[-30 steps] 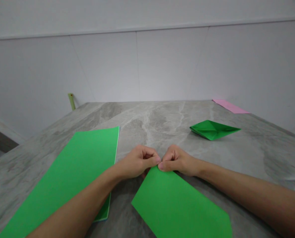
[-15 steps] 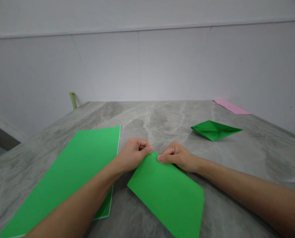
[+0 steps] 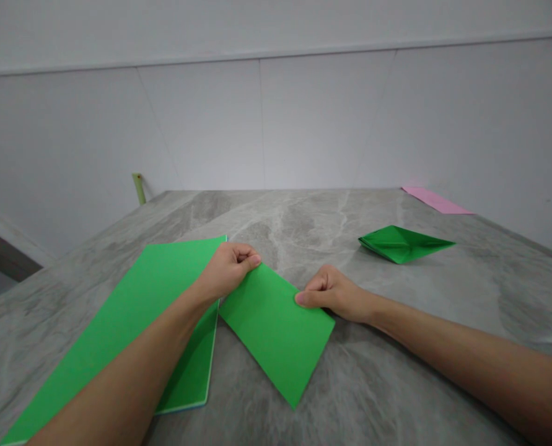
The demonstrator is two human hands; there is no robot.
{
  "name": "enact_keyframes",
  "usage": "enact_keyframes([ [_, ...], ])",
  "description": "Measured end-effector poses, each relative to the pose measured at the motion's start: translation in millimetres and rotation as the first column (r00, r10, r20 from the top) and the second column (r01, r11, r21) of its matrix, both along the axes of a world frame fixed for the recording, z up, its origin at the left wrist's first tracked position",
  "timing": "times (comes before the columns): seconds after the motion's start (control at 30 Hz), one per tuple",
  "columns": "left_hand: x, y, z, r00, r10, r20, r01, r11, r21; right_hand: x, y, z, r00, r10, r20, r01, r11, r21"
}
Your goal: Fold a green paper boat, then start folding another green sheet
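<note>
A rectangular sheet of green paper (image 3: 276, 328) lies tilted on the grey marble tabletop (image 3: 303, 217), with one corner pointing toward me. My left hand (image 3: 227, 269) pinches its far left corner, and my right hand (image 3: 331, 294) holds its far edge with the thumb on top. A larger green sheet or pad (image 3: 164, 279) lies to the left, partly under my left forearm. The near sheet's left corner touches or slightly overlaps it. A folded green paper shape (image 3: 403, 244) sits at the right, beyond both hands.
A flat pink paper (image 3: 436, 200) lies at the far right edge of the table. White panelled walls rise behind the table. A small yellow-green post (image 3: 139, 189) stands beyond the far left corner.
My hands have moved apart along the sheet's far edge, the left one moving leftward. The sheet has slid away from me and to the left, its near corner now fully in view.
</note>
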State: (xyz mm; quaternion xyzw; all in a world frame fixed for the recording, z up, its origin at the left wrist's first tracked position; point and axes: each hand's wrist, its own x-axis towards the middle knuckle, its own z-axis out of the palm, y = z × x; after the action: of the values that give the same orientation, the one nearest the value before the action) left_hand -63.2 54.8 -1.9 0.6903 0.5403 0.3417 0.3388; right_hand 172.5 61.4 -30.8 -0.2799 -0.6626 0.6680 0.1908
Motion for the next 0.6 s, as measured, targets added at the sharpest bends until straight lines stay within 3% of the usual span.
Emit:
enact_keyframes([
  [0.27,-15.5,7.4,-0.9,0.998,0.062,-0.023,-0.061,0.998,0.033,2.1,-0.4,0.1,0.996,0.072,0.058,-0.065,0.992,-0.105],
  [0.47,-36.5,15.8,-4.1,0.983,0.184,-0.008,-0.182,0.979,0.093,11.1,-7.1,6.3,0.969,0.189,0.157,-0.175,0.98,-0.096],
  [0.53,-39.7,17.1,-5.5,0.979,0.206,-0.006,-0.204,0.974,0.102,18.8,-12.4,18.0,0.963,0.216,0.16,-0.219,0.976,0.001],
  [0.6,-37.3,17.0,-7.5,0.983,0.181,-0.019,-0.178,0.98,0.091,30.7,-20.2,37.4,0.974,0.224,0.041,-0.228,0.951,0.209],
])
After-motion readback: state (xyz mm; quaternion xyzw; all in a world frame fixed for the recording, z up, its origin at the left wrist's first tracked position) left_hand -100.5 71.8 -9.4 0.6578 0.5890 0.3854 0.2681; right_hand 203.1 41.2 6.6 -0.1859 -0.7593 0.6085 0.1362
